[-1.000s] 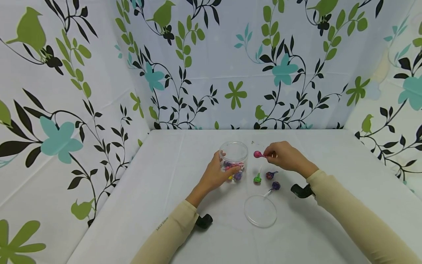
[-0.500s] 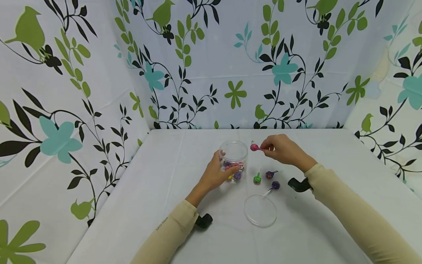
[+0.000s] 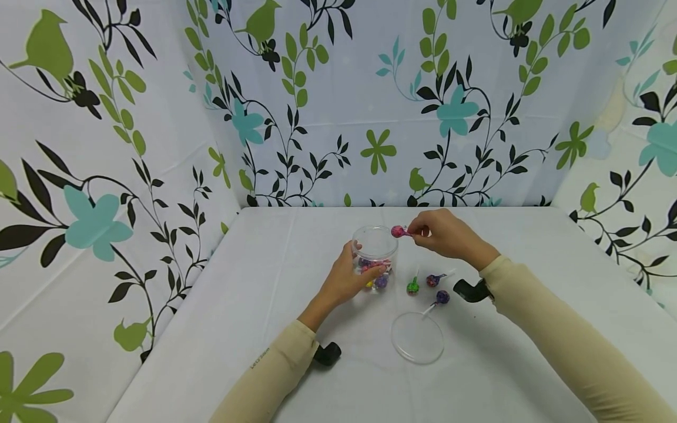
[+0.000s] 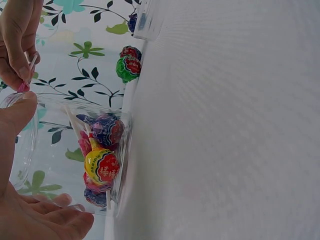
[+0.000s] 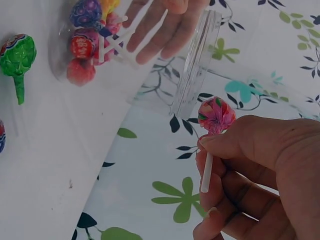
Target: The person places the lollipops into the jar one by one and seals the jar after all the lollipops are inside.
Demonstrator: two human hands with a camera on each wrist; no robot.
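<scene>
My left hand [image 3: 346, 276] grips a clear plastic jar [image 3: 374, 244] standing on the table, thumb on the near side and fingers around the far side. Inside, at the bottom, lie several wrapped lollipops, among them a yellow one [image 4: 102, 166] and a blue one [image 4: 107, 129]. My right hand [image 3: 446, 235] pinches a pink lollipop [image 5: 216, 114] by its white stick, just below the wrapped head. In the head view that head overlaps the right edge of the jar's open mouth. The right wrist view has it beside the jar's rim [image 5: 196, 65].
Right of the jar lie a green lollipop [image 3: 413, 286] and two dark purple-blue lollipops, one farther back [image 3: 433, 280] and one nearer [image 3: 442, 297]. A round clear lid [image 3: 418, 338] lies in front, under the nearer one's stick. Patterned cloth [image 3: 317, 117] surrounds the white table [image 3: 254, 352].
My right hand has moved left and slightly away with the pink lollipop, from right of the jar to its rim. My left hand and the jar have stayed in place.
</scene>
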